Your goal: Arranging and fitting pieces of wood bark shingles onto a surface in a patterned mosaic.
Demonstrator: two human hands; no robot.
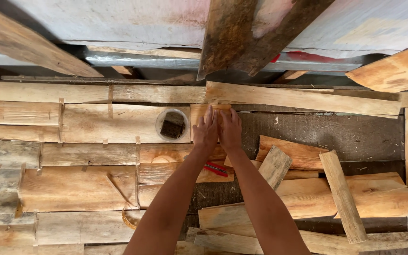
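Both my hands lie side by side, palms down, on a short pale wooden piece (200, 112) fitted into a row of rough planks. My left hand (206, 131) presses its left part, fingers flat and spread. My right hand (230, 130) rests beside it, fingers reaching the long plank (303, 98) above. Neither hand grips anything. A round white container (172, 124) with a dark block inside sits just left of my left hand. A red tool (216, 168) lies on a board between my forearms.
Laid planks (86, 156) cover the left side with small wooden spacers between them. Loose boards and offcuts (341, 193) pile up at the right over a dark floor (345, 134). Slanted boards (242, 33) and a grey sheet stand at the top.
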